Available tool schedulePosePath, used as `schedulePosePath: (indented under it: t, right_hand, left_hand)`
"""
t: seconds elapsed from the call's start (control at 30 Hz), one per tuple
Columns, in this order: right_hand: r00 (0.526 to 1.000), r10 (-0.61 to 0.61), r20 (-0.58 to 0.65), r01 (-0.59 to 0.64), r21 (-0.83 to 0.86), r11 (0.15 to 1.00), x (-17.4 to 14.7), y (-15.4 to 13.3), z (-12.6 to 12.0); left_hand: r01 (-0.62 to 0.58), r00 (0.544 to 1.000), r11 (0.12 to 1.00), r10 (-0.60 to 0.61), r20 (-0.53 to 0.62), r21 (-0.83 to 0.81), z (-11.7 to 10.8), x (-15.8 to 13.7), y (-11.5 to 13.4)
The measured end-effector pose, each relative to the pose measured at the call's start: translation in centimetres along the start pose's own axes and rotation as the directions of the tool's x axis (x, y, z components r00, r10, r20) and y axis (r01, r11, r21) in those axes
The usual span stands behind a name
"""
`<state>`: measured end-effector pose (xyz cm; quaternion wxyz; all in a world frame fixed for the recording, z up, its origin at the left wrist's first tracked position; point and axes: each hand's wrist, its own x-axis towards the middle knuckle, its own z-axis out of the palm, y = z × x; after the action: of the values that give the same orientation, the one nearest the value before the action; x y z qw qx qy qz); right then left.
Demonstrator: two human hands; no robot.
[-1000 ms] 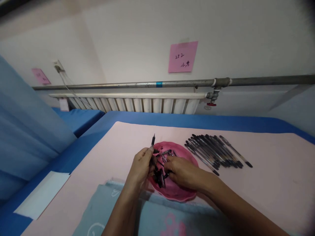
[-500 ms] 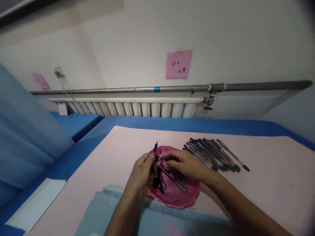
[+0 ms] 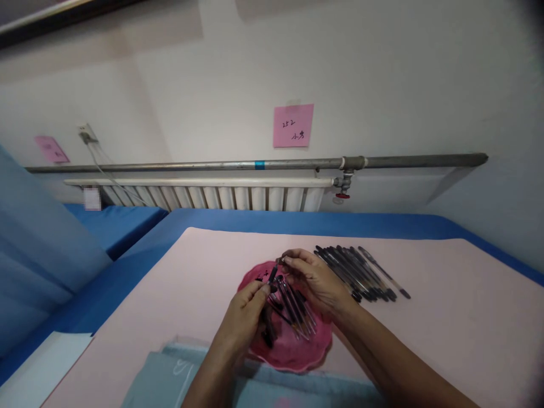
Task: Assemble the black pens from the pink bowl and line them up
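My left hand (image 3: 244,311) is closed around a pen (image 3: 272,275), whose dark grip and tip point up and slightly right. At that tip my right hand (image 3: 318,279) pinches with thumb and index finger; what sits between them is too small to make out. Both hands are over a pink scalloped plate (image 3: 293,362). Several clear pen barrels and dark refills (image 3: 295,309) lie in the plate, along with small black pieces (image 3: 267,338) partly hidden by my left hand. To the right of the plate, capped black pens (image 3: 355,272) lie side by side in a slanted row.
The pink sheet (image 3: 446,328) covers a blue bed (image 3: 297,222). A grey-blue cloth (image 3: 170,368) lies at the near edge and white paper (image 3: 46,362) at the left. Behind stand a radiator (image 3: 238,195) and a pipe (image 3: 204,166). A blue curtain (image 3: 38,255) hangs left.
My right hand has lifted from the pen parts in the plate to the tip of the pen in my left hand. The pen now leans more to the right. The camera view has shifted slightly.
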<state>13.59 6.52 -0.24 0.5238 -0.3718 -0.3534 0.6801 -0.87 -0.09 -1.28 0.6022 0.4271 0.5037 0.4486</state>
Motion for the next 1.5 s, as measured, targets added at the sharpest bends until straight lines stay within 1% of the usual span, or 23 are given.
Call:
schedulePosePath:
  t: [0.07,0.17,0.27,0.4,0.67,0.8,0.9,0.97,1.03,1.2,1.37,1.43,1.5]
  right_hand:
    - [1.000,0.016,-0.001,-0.016,0.057,0.998,-0.3,0.0,0.3]
    - [1.000,0.004,0.019,-0.005,0.096,0.995,-0.6,0.1,0.5]
    - [0.999,-0.003,0.049,-0.001,0.083,0.997,-0.6,0.4,0.5]
    - [0.998,0.013,0.057,-0.016,0.065,0.998,-0.6,0.6,0.5]
    - [0.995,0.044,0.088,-0.042,-0.030,0.999,-0.6,0.4,0.4]
    - [0.998,-0.010,0.066,0.017,-0.102,0.995,-0.6,0.6,0.4]
    - [0.994,-0.099,0.056,0.108,-0.212,0.971,-0.8,0.6,0.5]
    - [0.985,-0.162,0.058,0.171,-0.242,0.955,-0.9,0.6,0.6]
    - [0.983,-0.172,0.057,0.180,-0.205,0.962,-1.1,0.6,0.7]
    - [0.994,-0.104,0.035,0.106,-0.059,0.993,-0.9,0.9,0.7]
    - [0.997,-0.072,0.032,0.072,0.013,0.997,-0.6,1.2,0.6]
    - [0.998,-0.063,0.028,0.063,0.015,0.998,-0.6,1.2,0.6]
    - [0.998,-0.061,0.027,0.061,0.016,0.998,-0.7,1.1,0.7]
  left_hand:
    - [-0.001,1.000,1.000,0.001,0.000,0.006,0.0,0.0,0.0]
    - [0.003,1.000,1.000,-0.003,0.004,0.007,0.1,-0.1,0.1]
    - [-0.007,1.000,1.000,0.007,0.013,0.014,0.2,-0.1,0.0]
    - [-0.018,1.000,1.000,0.017,0.007,0.024,0.0,0.0,-0.1]
    - [-0.024,1.000,0.999,0.024,-0.003,0.029,0.0,0.2,-0.3]
    - [0.004,1.000,1.000,-0.004,0.002,0.010,0.1,0.0,-0.1]
    - [0.012,1.000,1.000,-0.012,-0.002,0.004,0.2,-0.1,0.1]
    - [0.005,1.000,1.000,-0.005,-0.009,-0.009,0.2,-0.1,0.1]
    - [0.001,1.000,1.000,-0.002,-0.009,-0.027,0.2,-0.1,0.1]
    - [0.002,1.000,1.000,-0.002,0.000,-0.019,0.4,-0.3,0.2]
    - [0.010,1.000,1.000,-0.010,-0.003,0.000,0.3,-0.2,0.1]
    - [-0.021,1.000,1.000,0.021,-0.018,0.024,0.2,0.0,-0.2]
    - [-0.074,0.996,0.994,0.078,-0.045,0.074,0.2,0.2,-0.5]
